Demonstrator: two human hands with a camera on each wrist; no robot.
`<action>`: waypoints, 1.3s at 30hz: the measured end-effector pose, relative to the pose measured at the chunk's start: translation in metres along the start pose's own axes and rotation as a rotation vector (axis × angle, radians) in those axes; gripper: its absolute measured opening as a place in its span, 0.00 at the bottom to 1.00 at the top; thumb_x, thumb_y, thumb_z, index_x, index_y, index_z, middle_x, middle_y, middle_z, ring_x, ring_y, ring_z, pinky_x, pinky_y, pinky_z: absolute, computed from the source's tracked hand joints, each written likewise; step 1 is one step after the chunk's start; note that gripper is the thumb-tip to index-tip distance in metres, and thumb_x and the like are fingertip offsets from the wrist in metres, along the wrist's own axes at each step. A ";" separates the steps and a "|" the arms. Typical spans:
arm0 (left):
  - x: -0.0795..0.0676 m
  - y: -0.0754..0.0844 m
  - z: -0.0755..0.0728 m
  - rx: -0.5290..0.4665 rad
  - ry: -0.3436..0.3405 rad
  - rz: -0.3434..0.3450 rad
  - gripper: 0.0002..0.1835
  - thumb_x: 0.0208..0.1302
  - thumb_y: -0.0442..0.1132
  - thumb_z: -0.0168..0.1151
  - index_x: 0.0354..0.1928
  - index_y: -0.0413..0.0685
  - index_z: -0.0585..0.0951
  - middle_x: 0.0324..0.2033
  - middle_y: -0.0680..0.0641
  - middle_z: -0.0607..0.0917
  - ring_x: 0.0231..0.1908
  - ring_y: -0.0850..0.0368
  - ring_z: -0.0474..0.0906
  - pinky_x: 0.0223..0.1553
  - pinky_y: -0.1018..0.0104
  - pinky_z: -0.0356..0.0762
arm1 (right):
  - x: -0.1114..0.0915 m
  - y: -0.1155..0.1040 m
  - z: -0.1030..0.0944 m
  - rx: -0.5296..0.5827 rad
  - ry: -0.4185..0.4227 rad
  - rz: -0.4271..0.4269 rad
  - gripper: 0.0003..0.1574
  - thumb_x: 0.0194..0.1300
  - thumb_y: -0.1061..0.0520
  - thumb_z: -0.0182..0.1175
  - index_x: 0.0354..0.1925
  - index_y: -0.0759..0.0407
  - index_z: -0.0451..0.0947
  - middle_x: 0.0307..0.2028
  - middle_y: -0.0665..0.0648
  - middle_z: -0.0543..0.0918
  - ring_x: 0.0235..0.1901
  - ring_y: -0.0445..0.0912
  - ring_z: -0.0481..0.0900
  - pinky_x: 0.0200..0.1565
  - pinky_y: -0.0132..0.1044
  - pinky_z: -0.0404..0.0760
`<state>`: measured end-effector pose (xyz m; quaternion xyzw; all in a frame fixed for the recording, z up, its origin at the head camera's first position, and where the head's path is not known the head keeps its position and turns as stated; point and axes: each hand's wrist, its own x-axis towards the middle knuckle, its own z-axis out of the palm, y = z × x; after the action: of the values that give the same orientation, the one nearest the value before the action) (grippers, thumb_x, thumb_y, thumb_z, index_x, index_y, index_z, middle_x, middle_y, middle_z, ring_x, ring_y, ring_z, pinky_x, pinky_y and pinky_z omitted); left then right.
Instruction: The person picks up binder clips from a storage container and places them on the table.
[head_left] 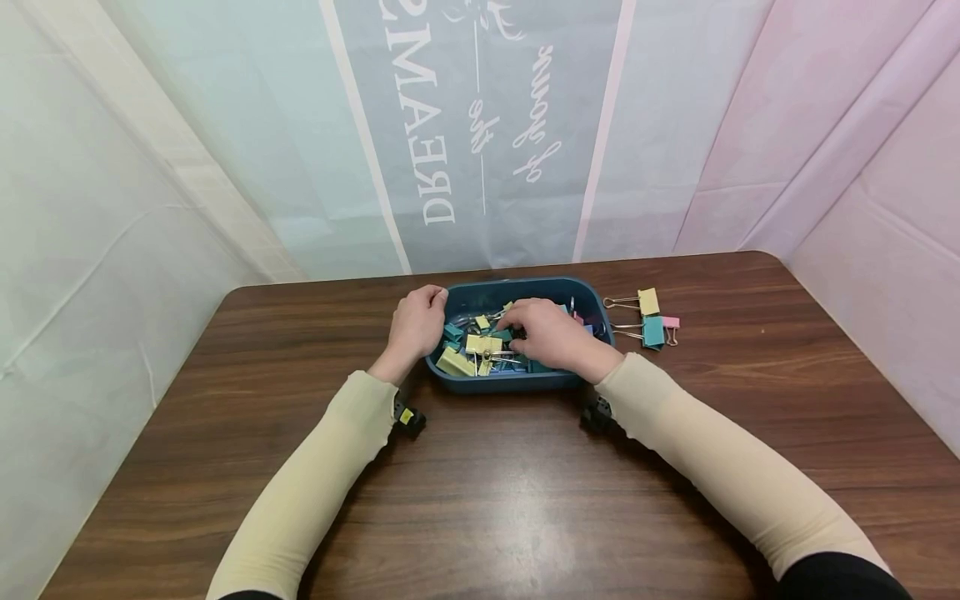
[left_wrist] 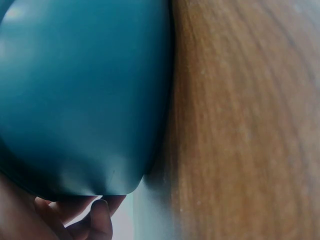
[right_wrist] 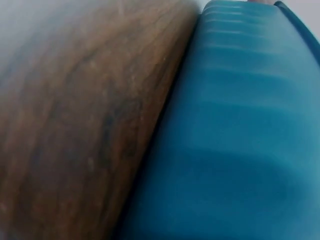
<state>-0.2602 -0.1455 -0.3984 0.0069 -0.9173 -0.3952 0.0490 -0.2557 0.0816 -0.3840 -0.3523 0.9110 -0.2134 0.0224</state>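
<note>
A dark blue plastic bin [head_left: 517, 384] stands on the table, holding a jumble of binder clips, mostly yellow and teal. At its left end, my left hand [head_left: 417, 327] grips the rim. The left wrist view shows curled fingers [left_wrist: 101, 220] at the end of the bin's smooth wall [left_wrist: 85, 100]. My right hand [head_left: 551, 335] reaches in over the front edge, fingers bent down among the clips beside a yellow binder clip [head_left: 483, 344]. Whether those fingertips pinch a clip, I cannot tell. Only the bin's outer side [right_wrist: 235, 125] fills the right wrist view, with that hand hidden.
Just right of the bin, a yellow binder clip [head_left: 648, 302], a teal binder clip [head_left: 652, 332] and a pink binder clip [head_left: 671, 322] lie close together on the wooden table [head_left: 495, 500]. Behind the table's far edge hangs a printed cloth [head_left: 487, 125].
</note>
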 end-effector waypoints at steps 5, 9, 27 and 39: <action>-0.001 0.000 -0.002 0.001 0.003 -0.004 0.21 0.80 0.48 0.44 0.61 0.44 0.78 0.38 0.46 0.80 0.39 0.48 0.76 0.44 0.53 0.74 | 0.001 -0.004 -0.001 -0.069 -0.001 -0.011 0.16 0.63 0.63 0.68 0.51 0.59 0.85 0.51 0.57 0.83 0.50 0.51 0.79 0.51 0.46 0.79; -0.001 0.001 -0.003 0.004 0.003 0.004 0.21 0.80 0.48 0.44 0.61 0.44 0.78 0.36 0.45 0.80 0.39 0.48 0.76 0.43 0.53 0.73 | 0.000 -0.004 0.000 -0.122 0.040 -0.043 0.16 0.63 0.67 0.65 0.49 0.59 0.85 0.50 0.57 0.83 0.49 0.50 0.80 0.48 0.45 0.80; 0.000 0.001 -0.001 0.005 -0.007 0.001 0.21 0.80 0.47 0.44 0.61 0.44 0.78 0.38 0.45 0.81 0.40 0.48 0.76 0.45 0.53 0.74 | -0.007 -0.003 -0.003 -0.138 0.191 -0.123 0.11 0.62 0.62 0.66 0.44 0.55 0.86 0.43 0.52 0.82 0.39 0.45 0.78 0.40 0.40 0.79; -0.001 0.000 -0.001 -0.001 -0.006 0.016 0.21 0.80 0.48 0.44 0.61 0.44 0.78 0.36 0.46 0.80 0.38 0.49 0.76 0.42 0.55 0.74 | -0.009 -0.004 -0.013 -0.034 0.288 -0.104 0.11 0.63 0.65 0.64 0.45 0.59 0.85 0.44 0.55 0.78 0.35 0.46 0.74 0.38 0.40 0.76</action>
<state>-0.2592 -0.1460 -0.3973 -0.0017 -0.9172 -0.3954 0.0495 -0.2488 0.0902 -0.3716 -0.3651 0.8888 -0.2471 -0.1255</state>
